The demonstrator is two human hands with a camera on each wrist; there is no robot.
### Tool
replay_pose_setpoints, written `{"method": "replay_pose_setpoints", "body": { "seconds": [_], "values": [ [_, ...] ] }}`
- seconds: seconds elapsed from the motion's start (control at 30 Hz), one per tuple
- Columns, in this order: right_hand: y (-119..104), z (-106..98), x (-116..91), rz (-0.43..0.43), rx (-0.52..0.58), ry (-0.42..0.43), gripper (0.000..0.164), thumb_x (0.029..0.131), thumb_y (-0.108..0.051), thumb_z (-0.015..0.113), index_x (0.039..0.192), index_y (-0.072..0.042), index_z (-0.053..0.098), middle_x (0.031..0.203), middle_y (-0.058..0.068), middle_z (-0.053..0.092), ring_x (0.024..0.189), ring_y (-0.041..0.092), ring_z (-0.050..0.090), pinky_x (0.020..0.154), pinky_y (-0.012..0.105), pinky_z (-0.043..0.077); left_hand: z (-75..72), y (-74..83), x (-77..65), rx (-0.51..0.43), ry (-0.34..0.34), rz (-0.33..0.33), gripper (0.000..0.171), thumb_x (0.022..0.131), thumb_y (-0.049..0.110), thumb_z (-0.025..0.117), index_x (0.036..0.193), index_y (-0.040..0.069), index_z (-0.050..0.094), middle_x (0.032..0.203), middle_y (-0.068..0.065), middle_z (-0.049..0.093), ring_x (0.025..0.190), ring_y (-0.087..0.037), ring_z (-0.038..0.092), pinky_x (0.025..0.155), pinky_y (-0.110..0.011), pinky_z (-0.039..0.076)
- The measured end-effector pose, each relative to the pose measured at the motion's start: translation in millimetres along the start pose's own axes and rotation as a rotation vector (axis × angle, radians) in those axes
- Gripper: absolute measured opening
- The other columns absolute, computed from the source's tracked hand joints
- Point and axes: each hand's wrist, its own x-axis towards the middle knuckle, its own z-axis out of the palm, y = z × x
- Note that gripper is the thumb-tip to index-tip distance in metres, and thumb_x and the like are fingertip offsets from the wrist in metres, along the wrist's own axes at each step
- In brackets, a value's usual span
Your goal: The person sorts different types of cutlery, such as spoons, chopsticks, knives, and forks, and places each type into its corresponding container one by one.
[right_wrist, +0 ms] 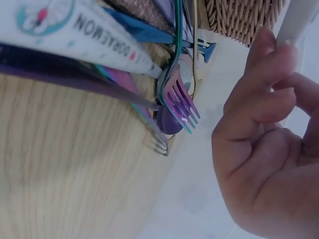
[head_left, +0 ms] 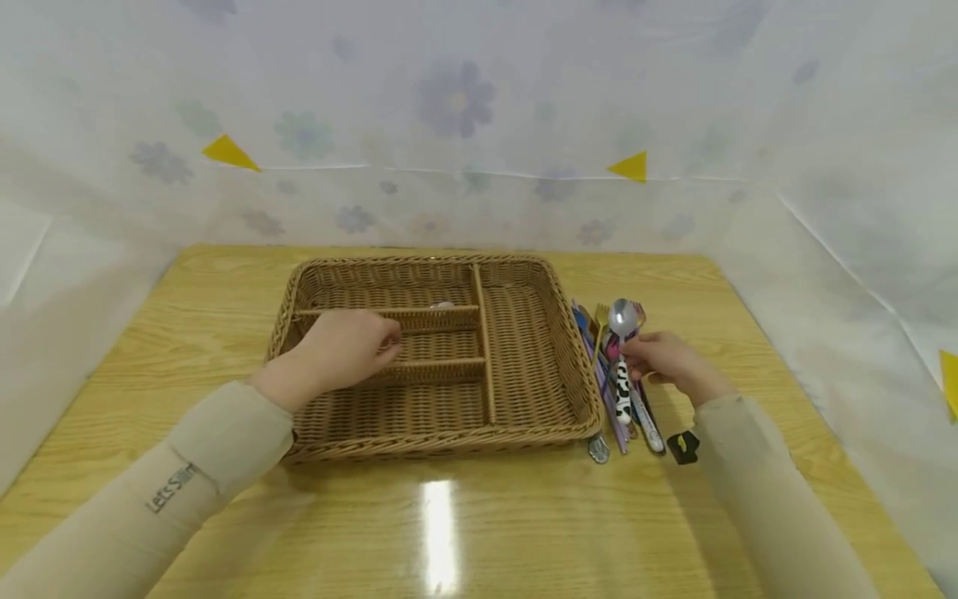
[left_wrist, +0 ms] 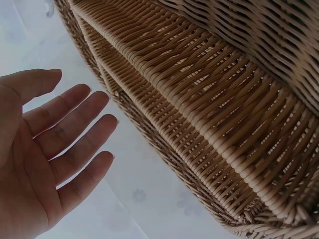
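My right hand [head_left: 669, 362] pinches a spoon [head_left: 623, 319] with a black-and-white cow-patterned handle, above a pile of mixed cutlery just right of the wicker basket [head_left: 441, 441]. The right wrist view shows the handle [right_wrist: 299, 20] between thumb and fingers, and beneath it a rainbow-coloured fork [right_wrist: 180, 102] and a white Doraemon handle [right_wrist: 94, 35] in the pile. Over the basket's left compartments hovers my left hand [head_left: 340, 349], holding nothing. Its fingers are loosely extended in the left wrist view, beside the woven dividers [left_wrist: 199, 119].
Wicker dividers split the basket into several compartments; a shiny piece [head_left: 442, 305] shows in the back one. A dark tag [head_left: 683, 448] lies near the right sleeve. White floral cloth [head_left: 464, 208] walls in the wooden table [head_left: 359, 524]. Yellow triangles [head_left: 630, 167] mark the cloth.
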Motion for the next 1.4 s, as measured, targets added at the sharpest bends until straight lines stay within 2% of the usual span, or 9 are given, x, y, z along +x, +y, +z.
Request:
{"method": "replay_pose_setpoints", "body": {
  "seconds": [0.23,0.6,0.83,0.9,1.07,1.2,1.3,1.4],
  "values": [
    [-9,2,-1,-0.014,0.023,0.001,0.027,0.098,-0.025,0.044,0.105,0.000,0.052,0.067,-0.010,0.055,0.061,0.002,0.056,0.062,0.024,0.045,1.2,0.1,0.8,0.002,0.010,0.006,0.020,0.091,0.025,0.059,0.098,0.009,0.070,0.084,-0.005,0.071,0.060,-0.012,0.060,0.051,-0.027,0.049],
    [-22,0,-2,-0.048,0.051,-0.006,0.024,0.099,-0.026,0.043,0.103,-0.003,0.051,0.068,-0.007,0.055,0.060,0.005,0.053,0.061,0.026,0.043,-0.6,1.6,1.0,0.009,0.009,0.006,0.020,0.092,0.025,0.058,0.098,0.009,0.069,0.082,-0.004,0.070,0.058,-0.010,0.058,0.051,-0.027,0.048],
    [-30,2,-3,-0.068,0.066,-0.027,0.022,0.098,-0.029,0.047,0.090,-0.010,0.054,0.068,-0.006,0.056,0.061,0.005,0.053,0.061,0.027,0.041,-0.6,1.8,1.5,0.006,0.017,0.008,0.020,0.091,0.024,0.058,0.097,0.009,0.070,0.081,-0.004,0.070,0.058,-0.011,0.059,0.049,-0.026,0.047],
    [-34,3,-3,-0.068,0.065,-0.031,0.022,0.098,-0.030,0.047,0.091,-0.010,0.055,0.067,-0.007,0.056,0.061,0.005,0.053,0.060,0.026,0.041,-0.1,2.1,2.1,0.002,0.011,0.007,0.020,0.091,0.024,0.058,0.097,0.009,0.070,0.082,-0.004,0.070,0.058,-0.011,0.059,0.049,-0.026,0.047],
    [-41,8,-2,-0.077,0.060,-0.036,0.025,0.098,-0.027,0.048,0.102,-0.003,0.054,0.066,-0.008,0.055,0.059,0.003,0.054,0.057,0.022,0.042,1.9,4.1,4.7,-0.011,-0.006,0.009,0.020,0.092,0.024,0.057,0.099,0.011,0.070,0.084,-0.002,0.071,0.059,-0.009,0.060,0.050,-0.026,0.047],
    [-50,14,0,-0.095,0.053,-0.058,0.027,0.098,-0.024,0.048,0.103,0.001,0.054,0.068,-0.006,0.054,0.060,0.003,0.053,0.056,0.020,0.042,3.3,7.4,8.0,-0.007,-0.004,0.015,0.019,0.092,0.024,0.057,0.098,0.012,0.070,0.082,-0.002,0.070,0.061,-0.010,0.061,0.051,-0.026,0.048],
    [-59,20,0,-0.114,0.038,-0.088,0.026,0.098,-0.023,0.046,0.103,0.001,0.053,0.069,-0.006,0.052,0.058,0.003,0.050,0.052,0.019,0.036,3.0,12.3,13.9,-0.021,-0.035,-0.010,0.020,0.093,0.026,0.056,0.099,0.012,0.069,0.083,-0.001,0.070,0.064,-0.011,0.061,0.054,-0.027,0.050],
    [-71,28,-1,-0.126,0.022,-0.104,0.024,0.098,-0.023,0.046,0.103,-0.001,0.054,0.068,-0.006,0.053,0.058,0.004,0.050,0.051,0.020,0.033,1.2,19.2,22.3,-0.075,-0.090,-0.061,0.023,0.095,0.030,0.053,0.102,0.013,0.067,0.086,0.000,0.068,0.066,-0.011,0.061,0.056,-0.029,0.050]
  ]
}}
